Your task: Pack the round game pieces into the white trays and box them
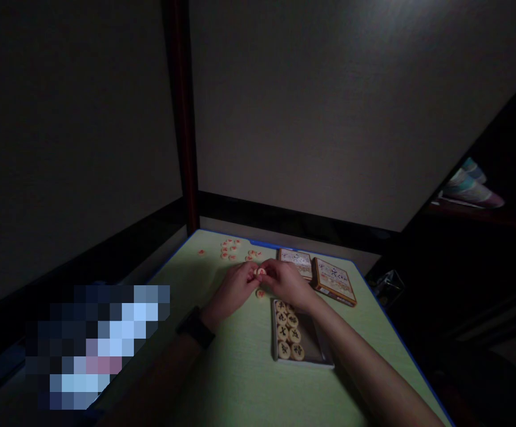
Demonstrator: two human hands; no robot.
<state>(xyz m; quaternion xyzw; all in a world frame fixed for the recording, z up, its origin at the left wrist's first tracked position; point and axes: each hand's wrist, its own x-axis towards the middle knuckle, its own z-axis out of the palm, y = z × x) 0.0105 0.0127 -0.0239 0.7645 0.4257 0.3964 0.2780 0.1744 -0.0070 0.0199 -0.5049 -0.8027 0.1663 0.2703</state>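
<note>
Over the table, the fingers of my left hand [239, 283] and my right hand [286, 280] meet around one round xiangqi piece [260, 272] with a red character. Both hands pinch it from the sides, face showing. Just below lies another red-marked piece [261, 293] on the tabletop. Under my right forearm sits an open box tray [314, 339], its left side filled with several larger-looking pieces [283, 333] with black characters; the forearm hides part of its right side. Beyond my hands, several red pieces [232, 248] lie in loose groups, a few [249, 258] close to my fingertips.
Two printed boxes or lids, one [296, 258] partly behind my right hand and another [334, 281] to its right, rest on the green table [222, 367] with blue edging. A wall [293, 130] rises behind. A dark watch [196, 327] is on my left wrist.
</note>
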